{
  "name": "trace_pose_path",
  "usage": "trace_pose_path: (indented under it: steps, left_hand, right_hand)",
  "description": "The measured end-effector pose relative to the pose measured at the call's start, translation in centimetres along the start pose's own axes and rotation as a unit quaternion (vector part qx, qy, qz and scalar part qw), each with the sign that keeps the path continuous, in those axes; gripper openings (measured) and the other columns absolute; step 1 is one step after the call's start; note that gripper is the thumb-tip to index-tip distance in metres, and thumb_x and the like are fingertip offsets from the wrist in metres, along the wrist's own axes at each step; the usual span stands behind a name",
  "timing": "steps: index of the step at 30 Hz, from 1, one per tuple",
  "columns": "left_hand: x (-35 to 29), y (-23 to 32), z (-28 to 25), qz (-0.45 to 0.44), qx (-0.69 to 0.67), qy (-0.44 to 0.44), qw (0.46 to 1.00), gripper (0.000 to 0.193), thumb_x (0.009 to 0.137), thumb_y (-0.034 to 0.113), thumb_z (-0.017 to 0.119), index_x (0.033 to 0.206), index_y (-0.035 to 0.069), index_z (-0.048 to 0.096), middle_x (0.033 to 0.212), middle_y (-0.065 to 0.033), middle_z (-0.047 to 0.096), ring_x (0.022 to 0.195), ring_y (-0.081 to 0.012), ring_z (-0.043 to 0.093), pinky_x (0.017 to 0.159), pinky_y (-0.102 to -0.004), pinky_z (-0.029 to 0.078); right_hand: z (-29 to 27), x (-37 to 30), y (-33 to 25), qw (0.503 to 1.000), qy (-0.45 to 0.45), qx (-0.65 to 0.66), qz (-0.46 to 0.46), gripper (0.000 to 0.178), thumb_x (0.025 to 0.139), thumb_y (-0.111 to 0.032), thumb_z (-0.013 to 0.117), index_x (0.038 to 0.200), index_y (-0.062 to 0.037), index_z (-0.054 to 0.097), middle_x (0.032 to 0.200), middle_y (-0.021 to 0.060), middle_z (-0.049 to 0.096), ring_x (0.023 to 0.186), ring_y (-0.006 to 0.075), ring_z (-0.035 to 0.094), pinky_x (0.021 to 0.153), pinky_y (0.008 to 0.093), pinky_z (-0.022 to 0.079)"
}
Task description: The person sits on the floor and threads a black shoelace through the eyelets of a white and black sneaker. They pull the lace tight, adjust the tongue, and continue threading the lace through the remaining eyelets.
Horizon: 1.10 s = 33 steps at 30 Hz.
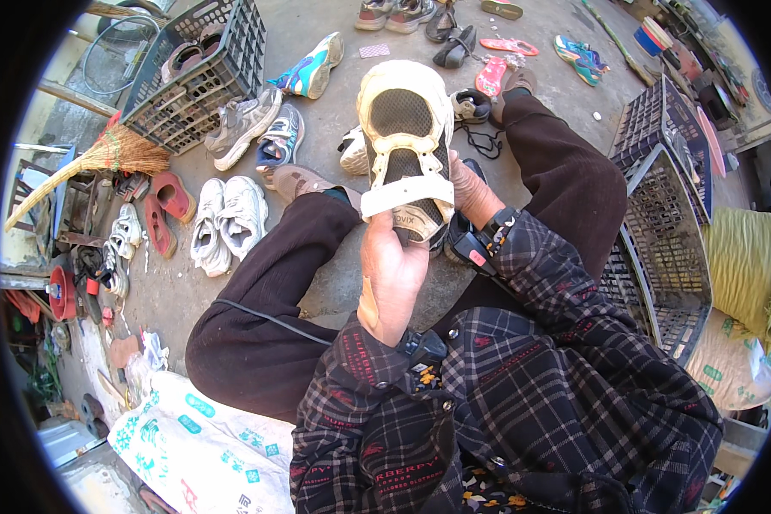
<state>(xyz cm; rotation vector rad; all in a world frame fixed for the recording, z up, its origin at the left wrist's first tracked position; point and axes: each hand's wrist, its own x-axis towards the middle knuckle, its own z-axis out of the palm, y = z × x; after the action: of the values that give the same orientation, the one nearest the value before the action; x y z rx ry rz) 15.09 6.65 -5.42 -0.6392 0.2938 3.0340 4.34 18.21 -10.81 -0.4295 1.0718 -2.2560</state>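
A white sneaker (405,141) with dark mesh panels and a white strap across it is held up in front of me, toe pointing away. My left hand (394,270) grips its heel end, the thumb lying by the strap. Around the right side of the sneaker, my right hand (471,190) holds on, its fingers partly hidden behind the shoe. Just beyond the left side of it, another white shoe (353,152) shows in part. A black shoe (471,106) with loose dark laces lies past its right side.
White sneakers (229,221), red shoes (164,202) and grey sneakers (243,128) stand to the left, near a shoe-filled black crate (195,86) and a broom (103,158). More crates (666,248) stand at right. A printed white sack (206,437) lies near left.
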Motion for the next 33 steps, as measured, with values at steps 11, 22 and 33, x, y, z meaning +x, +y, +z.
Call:
trace_pose_path:
  steps: [11, 22, 33]
  left_hand:
    - [-1.0, 1.3, 2.0, 0.000, -0.060, -0.107, 0.992, 0.039, 0.088, 0.027, 0.046, 0.116, 0.001, 0.047, 0.111, -0.0115, 0.056, 0.104, -0.0265, 0.053, 0.091, -0.0413, 0.042]
    - [1.8, 3.8, -1.4, 0.130, -0.013, -0.023, 0.991, 0.036, 0.090, 0.023, 0.039, 0.118, 0.000, 0.045, 0.114, -0.0128, 0.054, 0.105, -0.0280, 0.053, 0.090, -0.0444, 0.043]
    - [1.7, 3.6, -2.7, 0.200, 0.117, -0.032, 0.972, 0.030, 0.089, 0.018, 0.044, 0.113, 0.000, 0.047, 0.107, -0.0098, 0.054, 0.096, -0.0204, 0.054, 0.083, -0.0333, 0.044]
  right_hand:
    - [2.0, -0.1, 0.5, 0.985, -0.032, 0.168, 0.014, 0.081, 0.061, -0.052, 0.070, 0.120, -0.0025, 0.046, 0.116, 0.0107, 0.055, 0.105, 0.0200, 0.053, 0.091, 0.0360, 0.044]
    - [2.1, 0.9, -2.3, 0.960, 0.191, -0.205, -0.019, 0.029, 0.088, -0.028, 0.054, 0.101, -0.0016, 0.058, 0.089, 0.0041, 0.062, 0.077, 0.0102, 0.057, 0.070, 0.0242, 0.047]
    - [6.8, -0.4, -3.2, 0.857, -0.061, -0.497, -0.119, 0.014, 0.079, -0.013, 0.065, 0.090, -0.0033, 0.063, 0.066, -0.0032, 0.054, 0.056, 0.0024, 0.044, 0.049, 0.0183, 0.035]
